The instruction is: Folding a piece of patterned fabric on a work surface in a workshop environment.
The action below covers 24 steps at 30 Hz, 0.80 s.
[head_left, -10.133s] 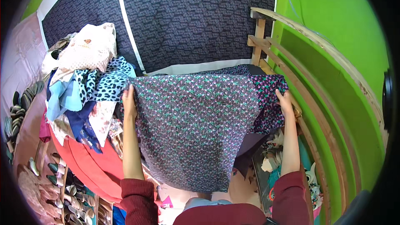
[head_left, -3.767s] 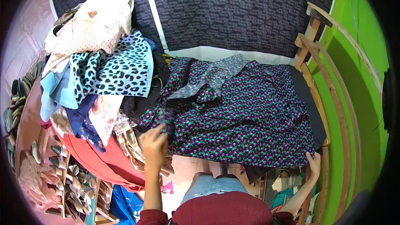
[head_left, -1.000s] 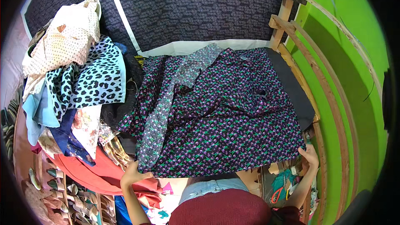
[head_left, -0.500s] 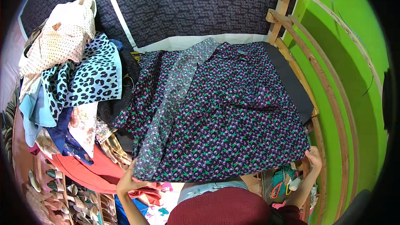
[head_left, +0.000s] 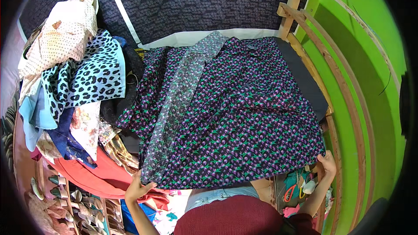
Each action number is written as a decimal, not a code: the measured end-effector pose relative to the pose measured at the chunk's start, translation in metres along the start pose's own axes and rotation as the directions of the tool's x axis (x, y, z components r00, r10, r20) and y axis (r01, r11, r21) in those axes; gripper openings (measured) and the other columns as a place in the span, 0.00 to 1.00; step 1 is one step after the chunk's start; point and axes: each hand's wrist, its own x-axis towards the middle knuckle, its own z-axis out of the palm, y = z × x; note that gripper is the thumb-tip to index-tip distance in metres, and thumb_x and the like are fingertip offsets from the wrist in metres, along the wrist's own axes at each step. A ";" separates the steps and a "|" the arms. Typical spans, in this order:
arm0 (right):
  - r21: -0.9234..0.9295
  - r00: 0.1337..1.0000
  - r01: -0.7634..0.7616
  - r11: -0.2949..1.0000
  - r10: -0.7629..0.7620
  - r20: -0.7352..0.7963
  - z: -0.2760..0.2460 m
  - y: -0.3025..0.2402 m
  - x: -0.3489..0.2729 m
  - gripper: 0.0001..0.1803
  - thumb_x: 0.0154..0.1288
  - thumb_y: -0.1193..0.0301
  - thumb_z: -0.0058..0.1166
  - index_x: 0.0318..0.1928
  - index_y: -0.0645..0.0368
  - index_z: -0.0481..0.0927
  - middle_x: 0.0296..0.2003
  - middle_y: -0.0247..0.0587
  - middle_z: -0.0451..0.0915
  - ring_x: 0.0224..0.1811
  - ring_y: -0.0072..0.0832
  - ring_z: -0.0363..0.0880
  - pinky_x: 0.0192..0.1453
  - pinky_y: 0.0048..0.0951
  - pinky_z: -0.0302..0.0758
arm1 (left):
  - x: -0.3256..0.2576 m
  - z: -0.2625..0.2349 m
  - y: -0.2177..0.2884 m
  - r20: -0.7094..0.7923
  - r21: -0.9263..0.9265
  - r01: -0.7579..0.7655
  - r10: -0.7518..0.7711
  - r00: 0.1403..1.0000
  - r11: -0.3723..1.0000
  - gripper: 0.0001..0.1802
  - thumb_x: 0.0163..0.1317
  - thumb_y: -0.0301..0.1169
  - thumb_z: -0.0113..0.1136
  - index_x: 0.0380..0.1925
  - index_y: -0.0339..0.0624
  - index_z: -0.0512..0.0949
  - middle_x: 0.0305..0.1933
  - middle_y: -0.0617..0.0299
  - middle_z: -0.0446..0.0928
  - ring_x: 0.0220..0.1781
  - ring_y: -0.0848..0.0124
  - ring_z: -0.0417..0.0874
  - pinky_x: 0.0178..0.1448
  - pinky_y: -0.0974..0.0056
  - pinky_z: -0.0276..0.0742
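A large dark cloth [head_left: 244, 117] with small purple flowers and green leaves lies spread over a dark padded surface [head_left: 302, 78] in front of me. Along its left part runs a paler strip [head_left: 178, 91], the same print seen in a lighter shade. My left hand [head_left: 138, 187] pinches the near left corner of the cloth. At the near right corner, my right hand [head_left: 327, 162] grips the edge between thumb and fingers. Soft wrinkles cross the cloth's right half, and its near edge hangs above my lap.
Piled clothes stand on the left: a cream dotted garment [head_left: 65, 30], a light-blue leopard-print cloth [head_left: 96, 74] and a coral cloth [head_left: 96, 172]. Shoes [head_left: 82, 209] fill a rack below. Curved wooden rails [head_left: 344, 91] line the green wall at right. Orange-handled scissors [head_left: 289, 193] lie beneath my right arm.
The cloth's surface has shifted, with more wrinkles across its right half. Both hands keep hold of the near corners. The whole view has moved slightly.
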 end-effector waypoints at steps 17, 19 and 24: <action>-0.478 0.974 -0.098 0.873 -0.015 -0.227 0.014 -0.006 0.003 0.26 0.53 0.50 0.64 0.26 0.62 0.72 0.23 0.27 0.66 0.28 0.16 0.60 0.29 0.27 0.61 | -0.010 0.050 0.039 -0.487 0.377 0.026 0.175 0.856 0.926 0.13 0.46 0.37 0.68 0.28 0.40 0.82 0.47 0.50 0.76 0.55 0.57 0.73 0.65 0.40 0.46; -0.457 0.981 -0.082 0.886 -0.008 -0.193 -0.017 0.033 0.005 0.25 0.54 0.51 0.63 0.29 0.63 0.75 0.26 0.26 0.71 0.29 0.16 0.64 0.32 0.26 0.64 | -0.015 0.054 0.053 -0.505 0.462 0.030 0.235 0.830 0.886 0.13 0.47 0.38 0.67 0.28 0.41 0.82 0.48 0.50 0.75 0.57 0.58 0.71 0.65 0.37 0.37; -0.149 0.995 0.094 0.984 -0.091 0.027 -0.024 -0.002 -0.020 0.22 0.55 0.54 0.63 0.27 0.63 0.78 0.25 0.24 0.75 0.28 0.12 0.67 0.33 0.22 0.65 | -0.041 0.048 0.039 -0.637 0.457 0.068 0.273 0.721 0.887 0.15 0.47 0.41 0.68 0.26 0.41 0.81 0.57 0.51 0.71 0.62 0.58 0.68 0.67 0.38 0.29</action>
